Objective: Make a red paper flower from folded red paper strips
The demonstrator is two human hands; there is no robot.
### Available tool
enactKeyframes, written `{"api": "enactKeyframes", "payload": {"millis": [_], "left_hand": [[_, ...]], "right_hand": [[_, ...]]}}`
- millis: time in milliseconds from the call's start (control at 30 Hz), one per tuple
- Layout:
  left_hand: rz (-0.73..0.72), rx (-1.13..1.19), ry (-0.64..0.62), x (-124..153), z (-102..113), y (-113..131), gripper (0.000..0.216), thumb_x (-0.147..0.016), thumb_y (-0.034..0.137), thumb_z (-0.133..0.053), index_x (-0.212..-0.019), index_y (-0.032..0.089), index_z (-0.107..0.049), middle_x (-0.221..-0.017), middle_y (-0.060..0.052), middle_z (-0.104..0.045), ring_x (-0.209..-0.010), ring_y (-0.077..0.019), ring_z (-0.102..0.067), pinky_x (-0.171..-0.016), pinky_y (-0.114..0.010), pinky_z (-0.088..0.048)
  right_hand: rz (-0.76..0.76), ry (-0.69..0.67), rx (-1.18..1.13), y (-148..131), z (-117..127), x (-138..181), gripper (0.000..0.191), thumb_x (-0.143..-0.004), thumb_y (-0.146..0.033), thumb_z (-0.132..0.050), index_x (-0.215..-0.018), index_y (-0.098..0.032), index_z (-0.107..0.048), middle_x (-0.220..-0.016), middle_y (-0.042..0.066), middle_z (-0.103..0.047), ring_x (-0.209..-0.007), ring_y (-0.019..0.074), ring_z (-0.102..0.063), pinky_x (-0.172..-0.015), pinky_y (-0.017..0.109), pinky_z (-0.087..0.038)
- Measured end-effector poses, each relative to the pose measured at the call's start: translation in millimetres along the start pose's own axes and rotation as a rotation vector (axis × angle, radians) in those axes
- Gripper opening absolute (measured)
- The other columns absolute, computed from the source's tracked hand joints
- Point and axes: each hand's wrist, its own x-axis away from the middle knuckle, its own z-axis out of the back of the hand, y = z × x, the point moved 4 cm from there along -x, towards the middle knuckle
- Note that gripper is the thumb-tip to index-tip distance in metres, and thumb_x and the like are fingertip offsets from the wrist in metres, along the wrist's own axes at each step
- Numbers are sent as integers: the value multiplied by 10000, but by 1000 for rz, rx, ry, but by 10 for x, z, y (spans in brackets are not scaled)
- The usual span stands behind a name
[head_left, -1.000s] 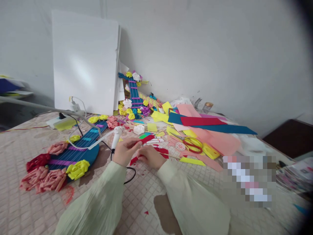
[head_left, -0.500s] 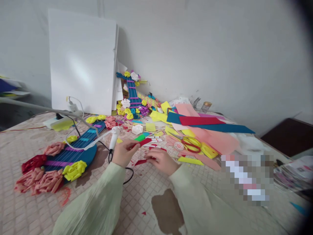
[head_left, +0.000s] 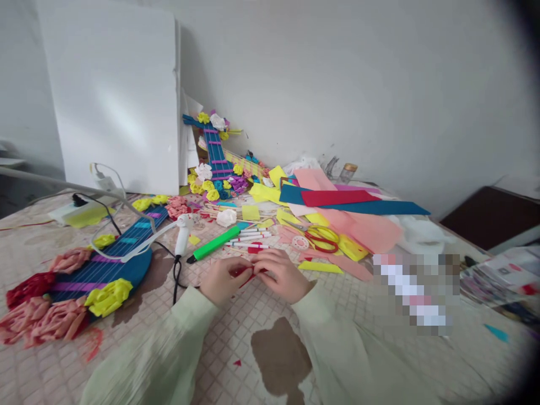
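My left hand (head_left: 223, 279) and my right hand (head_left: 282, 275) meet above the table, fingertips close together. Both are closed in a pinch on red paper (head_left: 248, 279), mostly hidden by the fingers; I cannot tell whether it is one piece or two. Just beyond the hands lie a long green tool (head_left: 216, 244) with a black tip, several white marker pens (head_left: 253, 236) and a red scrap (head_left: 258, 247). Left of them is a white corded tool (head_left: 182, 236) resembling a glue gun.
A blue guitar shape (head_left: 130, 270) with paper flowers lies at left; another (head_left: 218, 154) leans at the back by a white board (head_left: 113, 101). Scissors (head_left: 324, 239), a white spool (head_left: 300, 242) and coloured paper sheets (head_left: 358, 225) spread right. A power strip (head_left: 80, 209) sits far left.
My hands, each holding red paper apart before, have come together. The green tool, earlier mostly hidden behind my left hand, now shows fully. The view has shifted slightly to the right.
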Motion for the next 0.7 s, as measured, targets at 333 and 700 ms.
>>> {"api": "enactKeyframes", "payload": {"millis": [333,700], "left_hand": [[-57,87,4,64,-11,116,256,-658,238,-602,-899,162,-640,-864,-68,-673,-729,-181,-616,-666,-267,-500],[47,377,22,62,-34,86,277,-701,217,-565,-959,122,-592,-884,-98,-646,-655,-159,-625,-563,-250,-509]], "right_hand": [[-81,76,-202,76,37,26,121,-740,-78,-493,-774,-171,-562,-808,39,-604,-767,143,-544,-711,263,-430],[-140,214,-343,79,130,57,216,-762,-165,-530,-972,-188,-577,-943,47,-611,-894,149,-546,-789,275,-429]]}}
